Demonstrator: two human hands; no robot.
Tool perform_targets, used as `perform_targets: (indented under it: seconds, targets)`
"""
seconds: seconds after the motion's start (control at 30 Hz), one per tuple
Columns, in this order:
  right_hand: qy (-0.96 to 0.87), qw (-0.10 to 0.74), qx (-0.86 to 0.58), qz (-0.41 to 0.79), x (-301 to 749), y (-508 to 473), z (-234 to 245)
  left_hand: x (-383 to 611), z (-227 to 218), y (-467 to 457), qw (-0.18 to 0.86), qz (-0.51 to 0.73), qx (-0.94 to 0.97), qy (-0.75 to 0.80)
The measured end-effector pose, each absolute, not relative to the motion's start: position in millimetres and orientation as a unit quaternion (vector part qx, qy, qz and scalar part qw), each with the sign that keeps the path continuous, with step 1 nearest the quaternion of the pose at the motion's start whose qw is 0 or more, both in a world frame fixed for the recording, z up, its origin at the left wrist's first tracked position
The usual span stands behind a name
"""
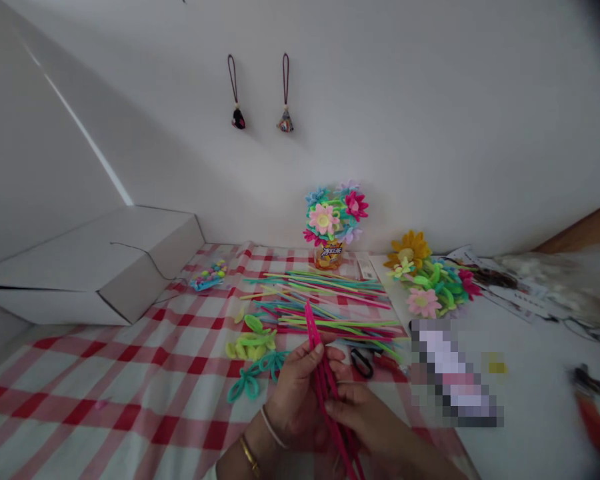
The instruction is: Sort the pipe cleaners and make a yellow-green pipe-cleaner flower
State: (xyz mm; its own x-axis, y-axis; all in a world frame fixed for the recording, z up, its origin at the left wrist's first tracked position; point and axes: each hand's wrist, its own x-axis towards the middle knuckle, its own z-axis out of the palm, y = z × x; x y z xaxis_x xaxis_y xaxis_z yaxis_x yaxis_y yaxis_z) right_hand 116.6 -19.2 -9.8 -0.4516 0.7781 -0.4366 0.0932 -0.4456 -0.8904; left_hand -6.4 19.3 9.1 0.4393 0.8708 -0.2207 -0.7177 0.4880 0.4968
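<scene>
My left hand [300, 387] and my right hand [365, 417] are both closed on a folded pink pipe cleaner [320, 363] that stands up and leans away from me. They work over a red-and-white checked cloth [130, 400]. Just beyond them lies a pile of loose coloured pipe cleaners [325, 303]. Green and teal bent petal shapes [253, 350] lie to the left of my left hand. Black-handled scissors [363, 362] lie right of the hands.
A jar of finished pipe-cleaner flowers [334, 223] stands by the wall. More finished flowers [425, 277] lie at the right. A white cardboard box [95, 267] sits at the left, with a small packet of beads [209, 275] beside it. Two charms [263, 120] hang on the wall.
</scene>
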Motion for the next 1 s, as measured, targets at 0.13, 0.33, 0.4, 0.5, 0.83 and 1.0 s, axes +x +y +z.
perform_targets:
  seconds: [0.13,0.33,0.4,0.5,0.83,1.0]
  targets:
    - [-0.458,0.248,-0.504,0.689,113.7,-22.0,-0.8,-8.9,7.6,23.0,0.820,0.505,0.158,0.218]
    - [-0.617,0.108,-0.549,0.554,168.6,-9.8,18.7,-23.6,5.0,36.1,0.820,0.534,0.094,0.184]
    - [-0.620,0.112,-0.634,0.448,193.4,-1.7,23.1,-28.2,6.3,38.5,0.827,0.527,0.078,0.179]
    - [-0.638,0.147,-0.709,0.260,213.9,10.6,25.6,-32.7,10.5,39.0,0.835,0.519,0.081,0.163]
    - [-0.756,0.159,-0.634,-0.024,163.9,41.7,-9.4,-9.5,-5.9,27.8,0.833,0.457,0.149,0.276]
    - [-0.724,0.139,-0.671,-0.078,169.2,43.7,-9.2,-6.1,-5.8,27.8,0.812,0.471,0.152,0.309]
